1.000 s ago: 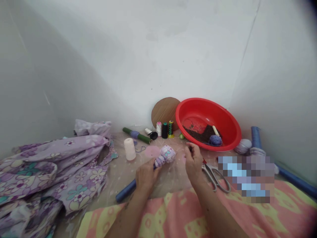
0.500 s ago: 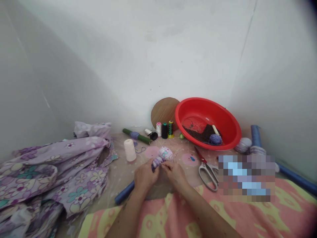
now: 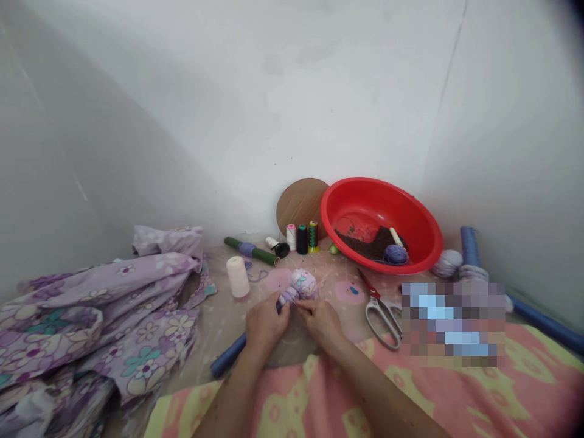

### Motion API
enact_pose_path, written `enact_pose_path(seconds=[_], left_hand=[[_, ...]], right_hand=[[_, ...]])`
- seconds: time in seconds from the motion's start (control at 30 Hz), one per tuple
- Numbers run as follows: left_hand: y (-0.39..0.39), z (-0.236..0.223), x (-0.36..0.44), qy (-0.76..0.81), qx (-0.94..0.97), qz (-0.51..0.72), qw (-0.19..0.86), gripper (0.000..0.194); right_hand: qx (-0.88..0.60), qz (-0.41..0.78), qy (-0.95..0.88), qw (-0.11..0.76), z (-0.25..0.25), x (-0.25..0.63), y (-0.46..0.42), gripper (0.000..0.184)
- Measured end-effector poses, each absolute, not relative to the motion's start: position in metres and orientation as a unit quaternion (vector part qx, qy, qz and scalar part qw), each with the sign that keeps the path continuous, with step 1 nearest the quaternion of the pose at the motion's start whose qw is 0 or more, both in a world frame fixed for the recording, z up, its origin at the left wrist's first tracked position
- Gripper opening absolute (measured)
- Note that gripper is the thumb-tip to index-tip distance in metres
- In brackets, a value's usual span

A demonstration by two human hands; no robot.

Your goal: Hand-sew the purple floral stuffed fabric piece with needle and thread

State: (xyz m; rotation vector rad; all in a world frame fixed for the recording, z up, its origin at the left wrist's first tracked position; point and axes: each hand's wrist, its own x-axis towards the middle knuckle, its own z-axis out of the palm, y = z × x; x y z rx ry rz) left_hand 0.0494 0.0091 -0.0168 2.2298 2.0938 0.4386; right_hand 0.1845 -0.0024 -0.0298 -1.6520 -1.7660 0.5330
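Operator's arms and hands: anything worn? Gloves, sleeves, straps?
Nothing worn that I can see. The left hand and right hand are bare, no gloves, rings or wristbands. The left forearm and right forearm are bare too, no sleeve cuffs, straps or cables in view.

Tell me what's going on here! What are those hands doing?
A person is working on a small lilac flowered fabric bundle with both hands. The left hand grips its gathered end, and the right hand pinches at the same spot. Scissors lie to the right, and a red plastic basin holding a ball of purple yarn sits behind.
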Motion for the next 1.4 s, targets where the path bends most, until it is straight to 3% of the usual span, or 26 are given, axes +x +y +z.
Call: enact_pose_path(seconds=[1.4], left_hand=[[0.01,-0.018,0.048,0.641,0.757,0.126,0.005,0.04]], right_hand=[[-0.666,0.129,-0.661,0.32,-0.04,0.171,0.001,0.023]])
